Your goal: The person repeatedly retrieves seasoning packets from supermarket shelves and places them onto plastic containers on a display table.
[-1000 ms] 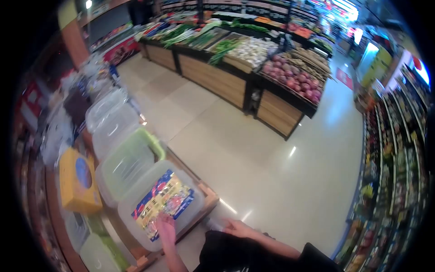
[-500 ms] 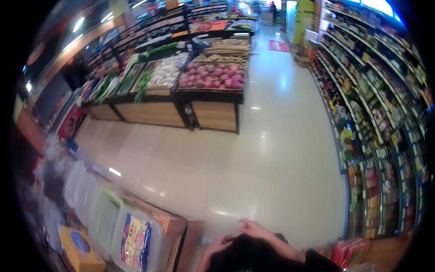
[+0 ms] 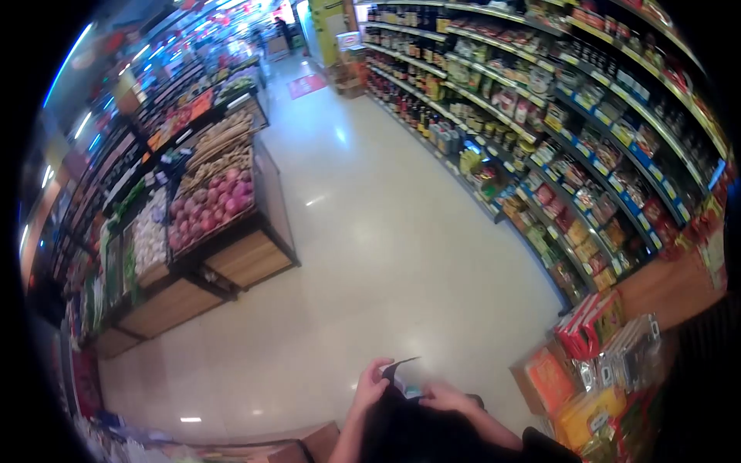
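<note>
At the bottom centre, my left hand [image 3: 370,383] is closed with a thin dark flap [image 3: 394,369] between thumb and fingers. The flap has a pale edge and points up and to the right. My right hand [image 3: 448,397] is just to the right, smeared by motion, so its fingers cannot be made out. Below and between the hands is a large black thing [image 3: 413,432], perhaps cloth or a bag; its kind is unclear. A small pale bluish patch [image 3: 411,390] shows between the hands, too small to name.
On the left stands a produce stand with red-purple onions [image 3: 216,207], white bulbs [image 3: 150,239] and long roots [image 3: 220,147]. Packed shelves [image 3: 494,100] line the right. Red packets [image 3: 590,324] and yellow packs [image 3: 590,417] stand nearby at lower right. A pale tiled floor [image 3: 363,255] runs between.
The view has swung right, so the produce stand shifted left and the lower-left bins mostly left the frame. My left hand has risen and now pinches the dark flap; my right hand is lower and blurred.
</note>
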Tool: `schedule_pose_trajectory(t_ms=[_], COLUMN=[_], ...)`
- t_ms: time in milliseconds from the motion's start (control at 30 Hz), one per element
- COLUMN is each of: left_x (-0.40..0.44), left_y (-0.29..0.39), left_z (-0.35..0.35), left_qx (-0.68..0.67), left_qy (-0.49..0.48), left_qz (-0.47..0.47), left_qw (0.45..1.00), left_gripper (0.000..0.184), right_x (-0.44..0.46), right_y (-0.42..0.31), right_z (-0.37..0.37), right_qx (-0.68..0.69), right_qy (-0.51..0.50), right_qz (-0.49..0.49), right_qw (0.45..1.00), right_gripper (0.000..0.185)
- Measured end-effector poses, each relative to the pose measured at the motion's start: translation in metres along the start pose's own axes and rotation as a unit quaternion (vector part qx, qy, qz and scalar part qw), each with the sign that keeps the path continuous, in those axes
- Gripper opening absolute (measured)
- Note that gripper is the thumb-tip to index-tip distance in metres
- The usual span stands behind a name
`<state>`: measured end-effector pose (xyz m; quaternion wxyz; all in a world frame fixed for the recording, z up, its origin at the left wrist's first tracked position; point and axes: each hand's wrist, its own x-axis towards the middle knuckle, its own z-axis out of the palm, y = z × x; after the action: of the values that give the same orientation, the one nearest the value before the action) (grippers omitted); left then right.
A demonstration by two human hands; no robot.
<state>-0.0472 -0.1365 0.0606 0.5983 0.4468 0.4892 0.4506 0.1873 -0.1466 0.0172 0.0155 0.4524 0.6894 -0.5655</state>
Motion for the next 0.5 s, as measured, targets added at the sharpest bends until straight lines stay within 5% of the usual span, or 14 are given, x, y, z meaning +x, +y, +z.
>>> schedule_pose_trajectory(t_ms=[67, 200, 233, 333, 500], left_x=[0.022, 0.05, 0.06, 0.094, 0.17], left_y=[-0.002, -0.031, -0.04, -0.056, -0.108], left_z=[0.011, 0.024, 0.029, 0.042, 0.059], left_qx=[0.018, 0.116, 0.11, 0.126, 0.194], left_qy=[-0.03, -0.1, -0.122, -0.197, -0.302], left_qz=[0.042, -0.046, -0.055, -0.112, -0.057], left_qw=[0.999, 0.987, 0.985, 0.966, 0.932], left_gripper=[0.051, 0.043, 0.042, 0.04, 0.035], right_x=[-0.001, -0.003, -0.002, 0.007, 0.018], right_y=[0.025, 0.037, 0.035, 0.047, 0.054], right_z=[0.006, -0.007, -0.017, -0.033, -0.104], right_qx=[0.041, 0.171, 0.218, 0.246, 0.261], right_qy=[0.022, 0.07, 0.065, 0.149, 0.338], right_qz=[-0.013, -0.002, 0.032, -0.022, 0.006], right_qw=[0.999, 0.983, 0.973, 0.958, 0.904], right_gripper=[0.052, 0.056, 0.042, 0.043, 0.053])
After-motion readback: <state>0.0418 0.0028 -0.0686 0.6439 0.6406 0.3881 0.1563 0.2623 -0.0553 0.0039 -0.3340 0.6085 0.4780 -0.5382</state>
